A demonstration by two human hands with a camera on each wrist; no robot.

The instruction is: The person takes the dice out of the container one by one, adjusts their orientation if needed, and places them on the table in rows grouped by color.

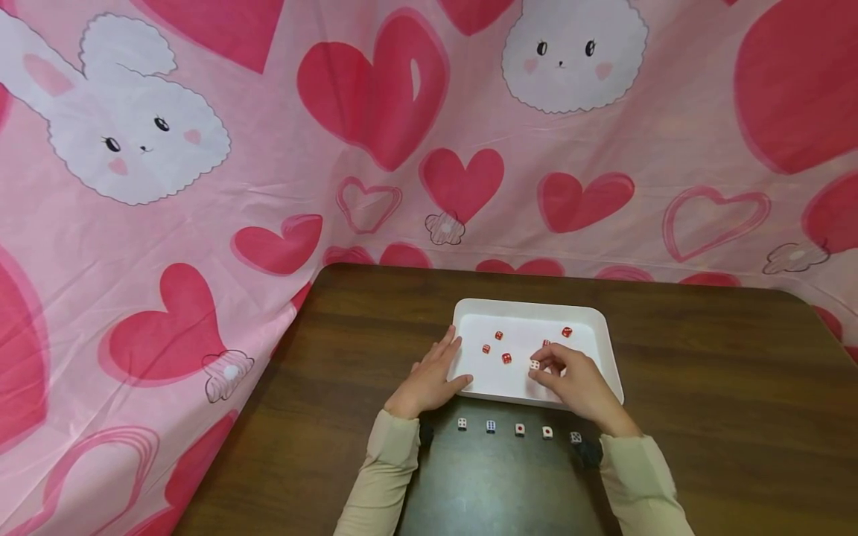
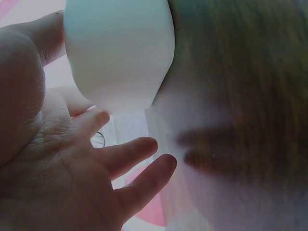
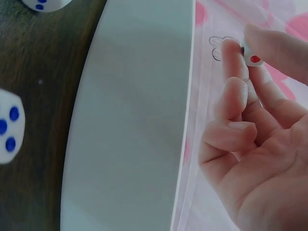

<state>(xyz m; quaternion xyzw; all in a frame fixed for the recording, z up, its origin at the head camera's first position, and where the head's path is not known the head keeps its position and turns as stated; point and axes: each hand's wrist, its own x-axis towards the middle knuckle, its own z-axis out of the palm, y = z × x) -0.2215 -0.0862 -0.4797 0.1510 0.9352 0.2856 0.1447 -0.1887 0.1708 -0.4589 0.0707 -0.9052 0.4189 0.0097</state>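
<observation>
A shallow white tray (image 1: 496, 383) lies on the table with several red dice (image 1: 506, 358) spread inside it. My right hand (image 1: 578, 383) is over the tray's right part, pinching a white die (image 1: 534, 365) between thumb and fingertips; a red spot shows on this die (image 3: 254, 58) in the right wrist view. At the tray's left end, my left hand (image 1: 429, 377) rests against the rim with fingers extended and thumb at the near corner. From the left wrist, its fingers (image 2: 144, 187) look loosely spread beside the tray wall (image 2: 120, 53).
In front of the tray, several white dice stand in a spaced row, from a left one (image 1: 462, 424) to a right one (image 1: 576, 438) near the right sleeve. The brown wooden table (image 1: 724, 387) meets a pink heart-patterned cloth (image 1: 375, 201) behind and at the left.
</observation>
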